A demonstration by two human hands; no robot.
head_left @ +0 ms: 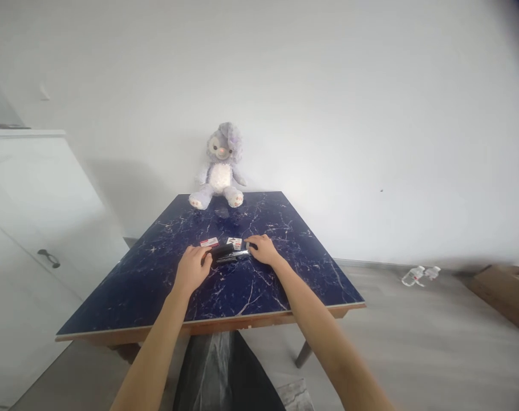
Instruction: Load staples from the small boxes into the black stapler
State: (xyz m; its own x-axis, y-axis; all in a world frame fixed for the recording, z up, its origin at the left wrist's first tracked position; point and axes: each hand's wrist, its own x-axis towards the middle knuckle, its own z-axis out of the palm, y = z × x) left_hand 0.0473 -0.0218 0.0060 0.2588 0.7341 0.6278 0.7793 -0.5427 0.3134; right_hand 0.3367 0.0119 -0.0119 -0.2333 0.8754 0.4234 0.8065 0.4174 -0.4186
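Observation:
A black stapler (228, 253) lies on the dark blue marble table (165, 268), opened with its metal part showing. My left hand (193, 268) is curled at its left end and touches it. My right hand (262, 248) grips its right end with bent fingers. Two small red-and-white boxes (209, 242) (234, 242) lie just behind the stapler.
A purple plush toy (221, 166) sits at the table's far edge against the white wall. A white cabinet (32, 228) stands to the left. Two plastic bottles (418, 275) lie on the floor at the right, near a brown cardboard box (505, 294).

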